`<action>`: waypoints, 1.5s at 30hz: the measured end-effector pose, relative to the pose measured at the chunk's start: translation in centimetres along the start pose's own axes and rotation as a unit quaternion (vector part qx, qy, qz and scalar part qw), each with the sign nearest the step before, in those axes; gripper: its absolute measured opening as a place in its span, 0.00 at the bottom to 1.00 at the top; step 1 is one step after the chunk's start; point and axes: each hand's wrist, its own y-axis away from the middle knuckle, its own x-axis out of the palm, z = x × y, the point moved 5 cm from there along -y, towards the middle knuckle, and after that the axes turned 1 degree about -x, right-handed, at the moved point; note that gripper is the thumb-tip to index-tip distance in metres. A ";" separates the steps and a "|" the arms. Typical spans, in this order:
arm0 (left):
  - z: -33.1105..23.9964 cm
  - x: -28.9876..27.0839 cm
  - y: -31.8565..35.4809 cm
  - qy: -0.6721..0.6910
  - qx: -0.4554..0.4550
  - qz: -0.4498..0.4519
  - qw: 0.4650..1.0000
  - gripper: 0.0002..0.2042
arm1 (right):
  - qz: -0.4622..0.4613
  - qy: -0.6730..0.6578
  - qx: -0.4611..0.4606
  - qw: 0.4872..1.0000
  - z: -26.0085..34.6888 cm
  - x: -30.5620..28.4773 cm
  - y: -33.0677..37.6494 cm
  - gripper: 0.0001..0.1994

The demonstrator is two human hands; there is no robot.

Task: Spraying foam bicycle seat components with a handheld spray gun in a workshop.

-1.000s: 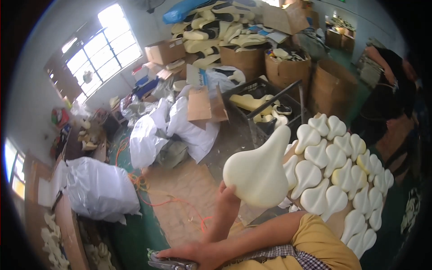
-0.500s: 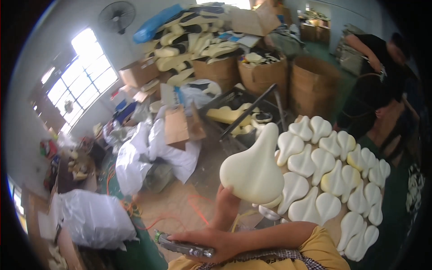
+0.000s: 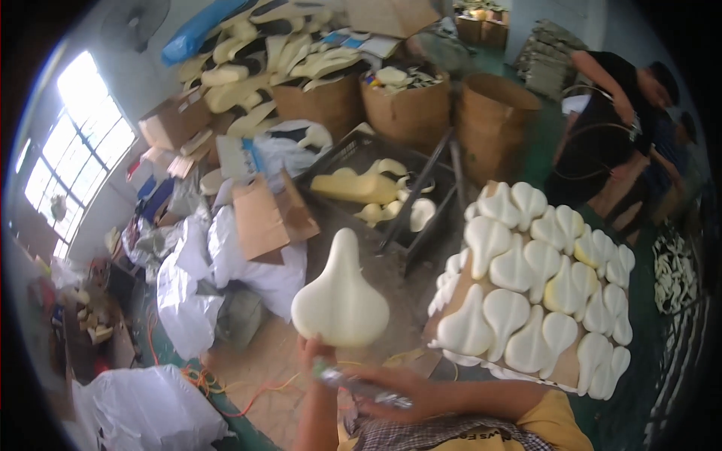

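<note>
A person holds up a cream foam bicycle saddle [image 3: 341, 295] in a cluttered workshop.

The left hand [image 3: 314, 352] grips the saddle's wide end from below, narrow nose pointing up. The right hand [image 3: 391, 385], just beneath, is closed around a slim metallic tool [image 3: 353, 385]. To the right, a worktop [image 3: 565, 370] carries many matching saddles [image 3: 526, 293] laid flat. Behind, a black crate [image 3: 391, 197] holds yellowish foam pieces, round cardboard barrels [image 3: 410, 109] hold more, white sacks [image 3: 192, 282] lie on the floor, and another person [image 3: 602, 128] bends over.
</note>
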 end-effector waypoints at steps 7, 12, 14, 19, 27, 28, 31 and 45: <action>-3.0 -1.9 -4.1 0.006 -0.045 -0.065 0.997 0.20 | -0.271 -0.006 0.099 0.958 -0.9 -6.9 3.5 0.12; -2.0 -0.8 -4.6 0.075 -0.087 -0.015 0.993 0.22 | -0.535 -0.021 0.085 0.840 0.3 -9.4 7.6 0.13; -1.7 0.2 -4.5 0.092 -0.105 0.004 0.990 0.22 | -0.557 -0.019 0.086 0.826 0.4 -9.5 9.2 0.13; -0.6 3.8 -3.2 0.117 -0.148 0.068 0.980 0.24 | -0.612 -0.022 0.065 0.788 1.6 -9.2 14.0 0.12; 3.5 8.8 0.5 0.103 -0.207 0.121 0.965 0.25 | -0.718 -0.032 0.042 0.695 3.2 -7.9 23.3 0.11; 4.1 9.3 1.1 0.098 -0.221 0.126 0.962 0.25 | -0.739 -0.035 0.042 0.671 3.3 -7.6 24.6 0.10; 5.5 11.3 2.5 0.074 -0.229 0.154 0.958 0.27 | -0.752 -0.040 0.043 0.657 3.3 -7.0 28.4 0.10; 2.9 3.6 -7.5 0.063 -0.106 -0.018 0.992 0.24 | -0.869 -0.034 0.051 0.491 3.3 -4.1 39.6 0.15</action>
